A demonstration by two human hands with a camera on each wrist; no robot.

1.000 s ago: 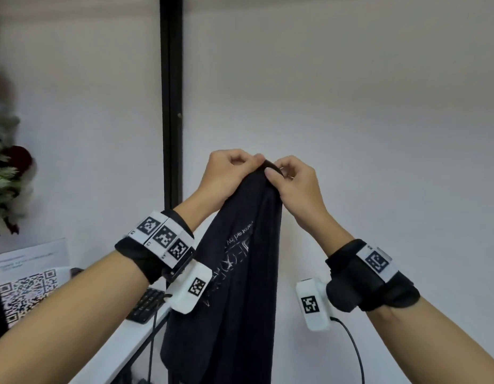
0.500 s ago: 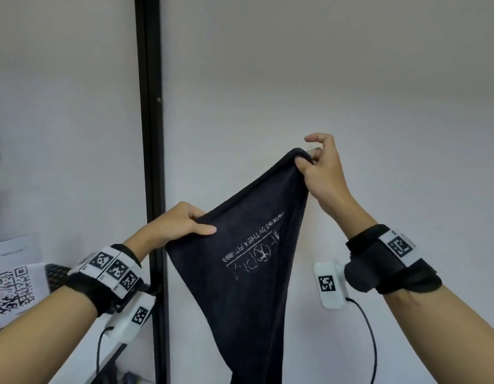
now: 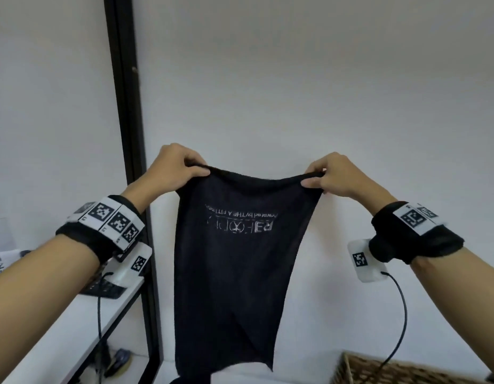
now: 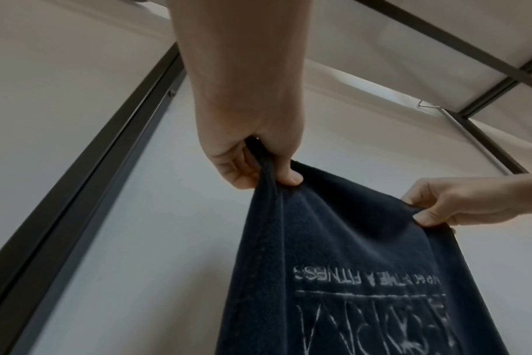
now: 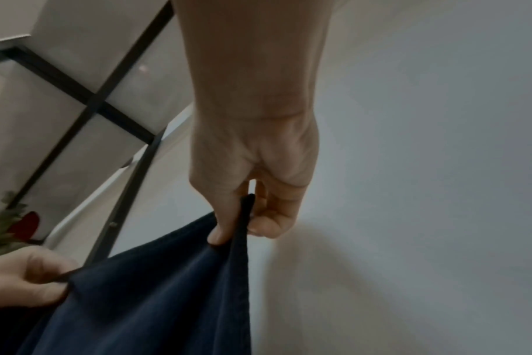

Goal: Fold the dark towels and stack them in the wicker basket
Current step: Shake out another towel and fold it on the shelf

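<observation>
I have the dark towel (image 3: 237, 245) hanging in the air between my two hands, clear of any surface; my left hand (image 3: 173, 167) pinches one top corner with thumb in front and fingers (image 4: 243, 168) curled behind, and my right hand (image 3: 331, 173) pinches the other the same way, thumb and fingers (image 5: 268, 216) closed on the hem. The top edge sags a little between the fingers — so the cloth is soft, limp, with no stiffness of its own; it looks thick terry, light enough for a two-finger hold, and I judge it unlikely to slip. Below the fingers it narrows and twists, the lower end dangling unevenly near the wicker basket (image 3: 359, 368), which sits down and to the right of my right hand. The corners are the place to hold it; a grip in the middle would let it bunch — I would keep both pinches and bring corner to corner for the fold.
</observation>
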